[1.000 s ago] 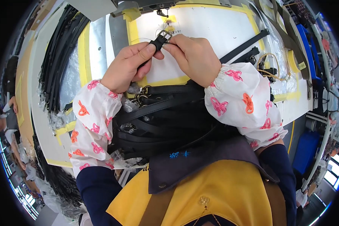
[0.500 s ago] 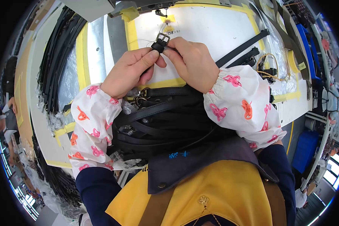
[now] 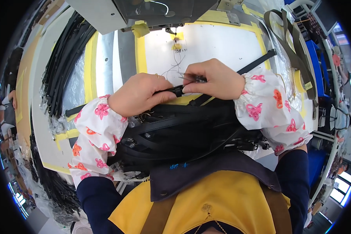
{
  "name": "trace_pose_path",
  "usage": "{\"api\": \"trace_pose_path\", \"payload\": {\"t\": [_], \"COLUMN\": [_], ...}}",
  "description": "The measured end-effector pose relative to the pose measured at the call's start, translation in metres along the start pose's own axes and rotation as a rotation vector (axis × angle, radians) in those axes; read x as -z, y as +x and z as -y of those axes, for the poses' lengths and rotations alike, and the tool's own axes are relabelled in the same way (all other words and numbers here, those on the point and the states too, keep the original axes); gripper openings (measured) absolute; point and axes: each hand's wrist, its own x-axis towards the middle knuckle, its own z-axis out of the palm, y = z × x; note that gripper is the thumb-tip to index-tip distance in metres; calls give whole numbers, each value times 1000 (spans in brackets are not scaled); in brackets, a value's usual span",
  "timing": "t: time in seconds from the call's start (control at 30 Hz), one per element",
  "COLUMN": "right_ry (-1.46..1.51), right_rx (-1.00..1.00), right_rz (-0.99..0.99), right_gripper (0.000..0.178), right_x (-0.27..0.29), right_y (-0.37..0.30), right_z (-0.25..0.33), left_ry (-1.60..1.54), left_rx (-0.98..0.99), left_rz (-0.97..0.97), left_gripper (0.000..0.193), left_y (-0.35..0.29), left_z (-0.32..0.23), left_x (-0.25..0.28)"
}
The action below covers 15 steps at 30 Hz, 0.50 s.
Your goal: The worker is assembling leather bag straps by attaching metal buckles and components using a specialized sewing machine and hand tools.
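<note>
My left hand (image 3: 140,93) is closed on a black leather strap (image 3: 178,91), its thumb lying along the top. At the strap's end, the thumb of my right hand (image 3: 222,80) touches or nearly touches it. Small metal thread snips (image 3: 200,79) sit in my right fingers, the pointed tip toward the left. Loose thread (image 3: 178,62) trails from the sewing machine's needle area (image 3: 169,31) down toward my hands. The buckle cannot be made out now.
The sewing machine head (image 3: 156,13) hangs over the far side of the white, yellow-taped table (image 3: 222,43). A heap of black straps (image 3: 175,124) lies before me. More black straps (image 3: 64,58) hang at the left, and olive straps (image 3: 300,46) at the right.
The strap has come nearer to me and its buckle has gone out of sight. My right hand has moved right and down, and the snips now show in it. The head view has shifted.
</note>
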Motion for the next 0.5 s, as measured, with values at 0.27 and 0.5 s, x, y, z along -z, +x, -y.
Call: {"api": "trace_pose_path", "payload": {"t": [0.27,0.5], "right_ry": [25,44], "right_rx": [222,160], "right_rz": [-91,-149], "right_gripper": [16,17], "right_x": [-25,-18], "right_y": [-6,-7], "right_z": [-7,-15], "left_ry": [229,868], "left_rx": [-201,95], "left_rz": [-95,-292], "left_gripper": [30,21], "left_y": [18,-16], "left_z": [14,46], "left_x": [2,42]}}
